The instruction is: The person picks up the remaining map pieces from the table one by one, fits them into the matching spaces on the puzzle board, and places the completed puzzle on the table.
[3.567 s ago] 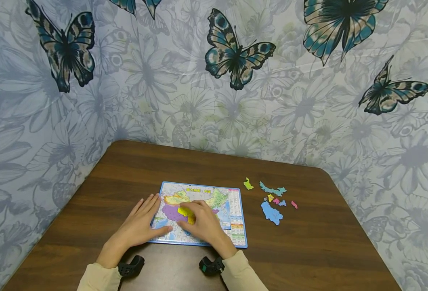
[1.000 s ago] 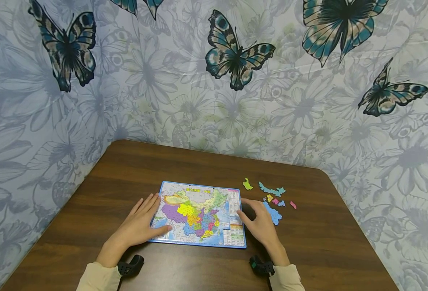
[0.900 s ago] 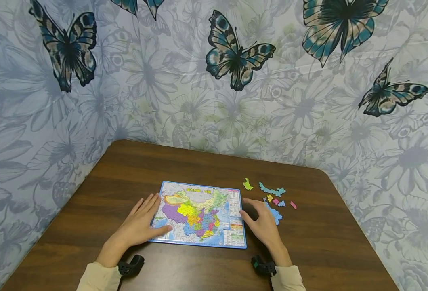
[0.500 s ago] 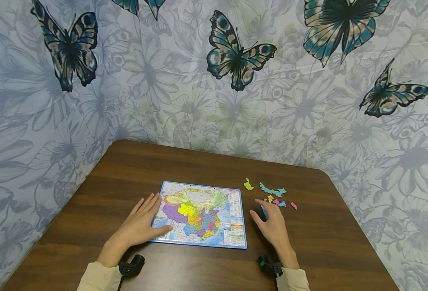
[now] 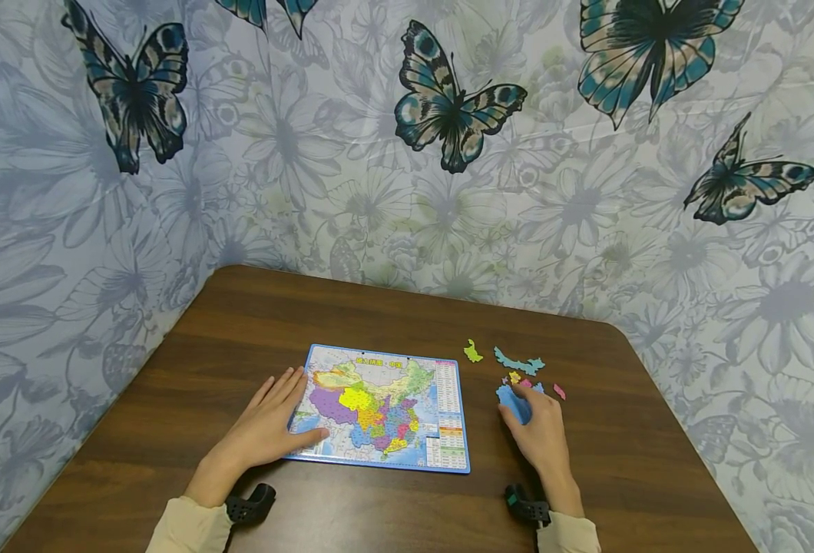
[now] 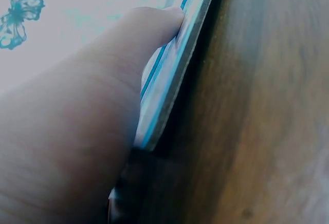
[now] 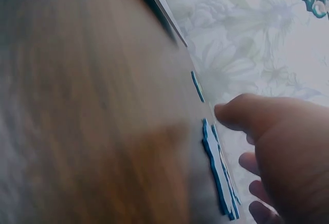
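Note:
A map puzzle board (image 5: 448,415) with a blue rim lies flat on the table, its coloured pieces forming a map. My left hand (image 5: 262,426) rests on its left side with fingers spread; the left wrist view has the thumb (image 6: 159,23) on the board's near edge. My right hand (image 5: 541,430) hovers over a large blue puzzle piece (image 5: 511,402), partly covering it. Its fingers are relaxed and hold nothing. In the right wrist view the thumb (image 7: 236,111) stands above the loose pieces. Small pink (image 5: 526,382) and yellow (image 5: 514,377) pieces lie just beyond the fingertips.
Farther back are a teal puzzle piece (image 5: 517,362) and a lime-green piece (image 5: 472,351). Another pink piece (image 5: 560,392) lies to the right. The brown table (image 5: 379,307) ends at a wall covering (image 5: 352,215) printed with butterflies and flowers.
My right hand has left the yellow area of the board and moved right to the loose pieces, now reaching the large blue one. The left hand has stayed on the board.

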`<action>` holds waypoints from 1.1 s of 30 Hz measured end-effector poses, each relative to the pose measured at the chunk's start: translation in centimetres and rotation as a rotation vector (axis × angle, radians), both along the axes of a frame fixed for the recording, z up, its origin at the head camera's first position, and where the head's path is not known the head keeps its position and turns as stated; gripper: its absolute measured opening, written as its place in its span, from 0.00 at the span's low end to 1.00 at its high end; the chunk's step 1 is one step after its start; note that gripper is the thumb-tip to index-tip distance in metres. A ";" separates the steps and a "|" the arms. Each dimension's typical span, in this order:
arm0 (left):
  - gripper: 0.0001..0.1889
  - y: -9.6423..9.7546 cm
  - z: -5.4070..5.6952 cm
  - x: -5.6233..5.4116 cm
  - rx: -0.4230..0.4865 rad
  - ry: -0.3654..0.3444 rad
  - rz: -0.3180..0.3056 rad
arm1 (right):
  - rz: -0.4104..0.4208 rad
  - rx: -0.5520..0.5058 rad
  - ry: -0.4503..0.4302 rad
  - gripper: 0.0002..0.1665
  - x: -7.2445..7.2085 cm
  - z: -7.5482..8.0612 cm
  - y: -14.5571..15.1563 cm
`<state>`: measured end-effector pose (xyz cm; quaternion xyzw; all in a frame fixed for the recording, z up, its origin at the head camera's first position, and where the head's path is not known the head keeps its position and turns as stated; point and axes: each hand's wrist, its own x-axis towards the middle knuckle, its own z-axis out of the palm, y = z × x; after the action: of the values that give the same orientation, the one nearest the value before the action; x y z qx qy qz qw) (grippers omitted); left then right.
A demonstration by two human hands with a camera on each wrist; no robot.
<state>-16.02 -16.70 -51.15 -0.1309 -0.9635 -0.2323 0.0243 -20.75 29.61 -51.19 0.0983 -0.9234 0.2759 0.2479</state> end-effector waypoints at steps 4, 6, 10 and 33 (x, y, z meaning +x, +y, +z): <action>0.60 0.1 0.1 0.0 0.002 0.000 0.000 | -0.022 0.000 -0.036 0.27 0.1 -0.1 0.4; 0.60 0.1 0.1 0.1 0.004 0.000 -0.001 | -0.035 0.007 -0.055 0.27 0.1 -0.1 0.6; 0.59 0.0 0.2 0.1 0.007 -0.003 -0.004 | -0.051 0.012 -0.093 0.28 0.1 -0.2 0.9; 0.60 0.1 0.1 0.0 -0.008 -0.008 0.000 | -0.070 0.025 -0.164 0.31 0.3 -0.1 0.7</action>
<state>-16.03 -16.60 -51.02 -0.1302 -0.9644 -0.2292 0.0201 -20.44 30.35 -51.26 0.0460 -0.9468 0.2627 0.1800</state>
